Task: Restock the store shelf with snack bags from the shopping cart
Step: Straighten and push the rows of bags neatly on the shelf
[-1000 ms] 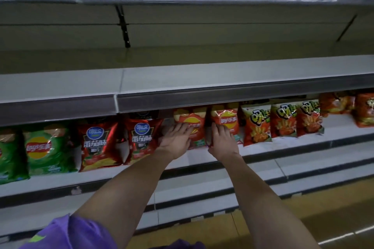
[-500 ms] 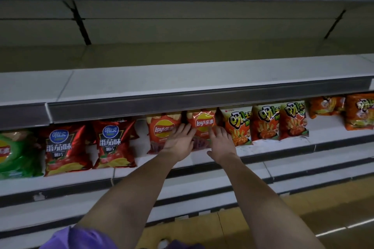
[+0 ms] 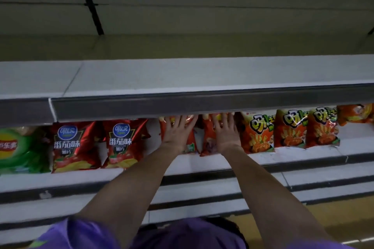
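Both hands reach under the upper shelf (image 3: 202, 105). The left hand (image 3: 178, 134) and right hand (image 3: 225, 134) lie flat, fingers spread, each pressing a red chip bag (image 3: 190, 143) upright, likely to seat it in the row. Left of the fingers stand tomato-flavour bags (image 3: 121, 143) marked 番茄味 and a green Lay's bag (image 3: 18, 147); right, orange fry bags (image 3: 257, 133).

A purple garment (image 3: 182, 234) fills the bottom centre of the frame, with a small green mark (image 3: 38, 243) at its lower left edge. A strip of yellowish floor (image 3: 344, 220) shows at the lower right, crossed by a pale line (image 3: 362, 240) in the corner. In the upper part, a dark upright strut (image 3: 92, 4) runs slantwise across the dim olive back panel (image 3: 222, 6).
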Demonstrator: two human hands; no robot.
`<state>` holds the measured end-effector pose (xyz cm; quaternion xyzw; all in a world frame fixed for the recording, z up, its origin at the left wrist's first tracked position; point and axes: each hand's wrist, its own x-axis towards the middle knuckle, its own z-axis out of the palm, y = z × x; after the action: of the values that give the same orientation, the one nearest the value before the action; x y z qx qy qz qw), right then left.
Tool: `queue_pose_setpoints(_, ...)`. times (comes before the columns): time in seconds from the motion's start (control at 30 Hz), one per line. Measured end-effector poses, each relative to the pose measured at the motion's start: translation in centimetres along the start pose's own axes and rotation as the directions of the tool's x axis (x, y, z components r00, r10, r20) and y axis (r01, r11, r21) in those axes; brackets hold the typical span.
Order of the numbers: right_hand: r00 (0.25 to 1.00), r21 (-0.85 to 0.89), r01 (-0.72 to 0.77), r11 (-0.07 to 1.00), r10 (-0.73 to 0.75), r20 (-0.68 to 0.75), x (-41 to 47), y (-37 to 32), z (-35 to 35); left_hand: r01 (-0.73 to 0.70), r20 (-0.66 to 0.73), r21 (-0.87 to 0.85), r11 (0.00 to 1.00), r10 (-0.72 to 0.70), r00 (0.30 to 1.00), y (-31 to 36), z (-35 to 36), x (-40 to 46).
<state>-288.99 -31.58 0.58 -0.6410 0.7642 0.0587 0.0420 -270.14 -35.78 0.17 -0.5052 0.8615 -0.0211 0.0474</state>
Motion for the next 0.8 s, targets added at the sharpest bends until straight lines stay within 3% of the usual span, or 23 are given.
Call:
queue_pose_setpoints(0.27,0.998,-0.196,0.067,0.978,-0.068,0.005,0.8,0.2,-0.2,0.034,0.130,0.005,0.999,-0.034,0.991,1.1,0.1,-0.1)
queue_pose_setpoints(0.6,0.990,-0.113,0.144,0.983,-0.141,0.029,1.2,1.0,0.7,0.062,0.160,0.191,0.980,-0.094,0.983,2.0,0.3,-0.6)
queue_pose_setpoints(0.8,0.992,-0.165,0.121,0.979,-0.127,-0.024,1.9,0.5,0.6,0.100,0.143,0.179,0.979,-0.126,0.982,2.2,0.9,0.0)
